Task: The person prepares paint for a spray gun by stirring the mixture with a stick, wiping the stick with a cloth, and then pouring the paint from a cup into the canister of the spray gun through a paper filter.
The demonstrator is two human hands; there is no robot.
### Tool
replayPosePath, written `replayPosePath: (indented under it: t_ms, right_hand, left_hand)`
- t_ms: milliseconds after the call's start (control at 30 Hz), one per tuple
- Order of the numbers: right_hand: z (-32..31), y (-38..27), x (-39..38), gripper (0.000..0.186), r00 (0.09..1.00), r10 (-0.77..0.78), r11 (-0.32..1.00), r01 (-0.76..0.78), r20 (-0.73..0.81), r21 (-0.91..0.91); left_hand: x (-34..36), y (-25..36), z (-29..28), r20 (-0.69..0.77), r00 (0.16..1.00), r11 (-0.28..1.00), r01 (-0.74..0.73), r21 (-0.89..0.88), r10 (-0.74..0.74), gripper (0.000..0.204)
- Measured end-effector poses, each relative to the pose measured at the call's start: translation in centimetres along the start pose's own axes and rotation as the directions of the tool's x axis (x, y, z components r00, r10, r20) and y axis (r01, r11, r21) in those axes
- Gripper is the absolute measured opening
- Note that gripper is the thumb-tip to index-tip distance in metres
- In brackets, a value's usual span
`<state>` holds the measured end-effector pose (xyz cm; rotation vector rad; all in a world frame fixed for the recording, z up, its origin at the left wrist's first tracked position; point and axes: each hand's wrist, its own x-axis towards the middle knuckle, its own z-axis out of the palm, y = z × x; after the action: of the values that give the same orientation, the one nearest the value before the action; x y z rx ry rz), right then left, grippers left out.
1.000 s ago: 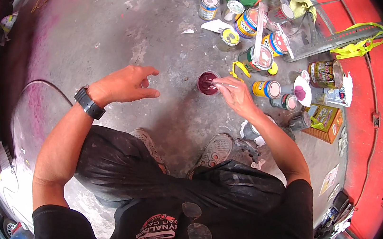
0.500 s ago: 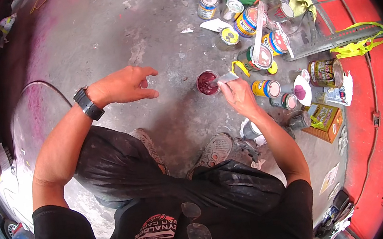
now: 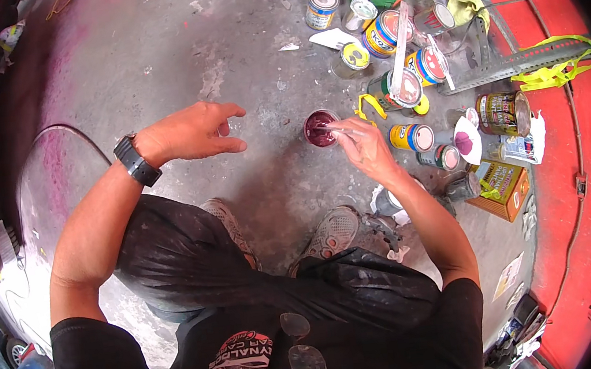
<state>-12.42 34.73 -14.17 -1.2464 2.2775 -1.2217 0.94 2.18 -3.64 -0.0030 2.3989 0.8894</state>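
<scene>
A small round cup of dark red paint stands on the concrete floor ahead of me. My right hand is at its right rim, thumb and fingers pinched together around a stirring stick. The stick's lower end dips into the paint; most of its length is hidden by the fingers or seen edge-on. To the left of the cup, my left hand hovers in the air, holding nothing. Its fingers are apart, with index finger and thumb stretched toward the cup. A dark watch is on that wrist.
Several paint cans, including a blue and yellow can, crowd the floor on the right. A gold rectangular tin stands farther right beside a red panel. A perforated metal bar juts in above. My shoe is below the cup.
The stirring stick has turned in my right hand: its broad flat end showed above the fingers before and no longer does. My left hand has stayed put.
</scene>
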Motion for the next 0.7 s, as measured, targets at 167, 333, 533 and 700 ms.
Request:
replayPosePath:
  t_ms: [167,333,533,700]
  right_hand:
    - [-0.02,0.21,0.03,0.015,0.999,0.006,0.983,0.002,0.04,-0.184]
    - [0.22,0.3,0.07,0.013,0.997,-0.071,0.996,0.071,0.007,-0.044]
    - [-0.3,0.43,0.41,0.017,0.995,-0.089,0.983,0.082,-0.039,-0.165]
    - [-0.2,0.04,0.37,0.016,0.998,-0.035,0.999,0.035,0.061,0.012]
  left_hand:
    - [0.0,-0.01,0.0,-0.002,1.0,1.0,-0.008,-0.003,0.008,0.063]
    - [0.0,-0.09,0.0,-0.028,0.999,0.999,-0.033,-0.003,0.033,0.063]
    - [-0.04,-0.16,0.01,-0.027,0.999,1.0,-0.029,0.001,0.029,0.064]
    - [0.02,0.01,-0.02,0.002,1.0,1.0,-0.013,0.002,0.013,0.064]
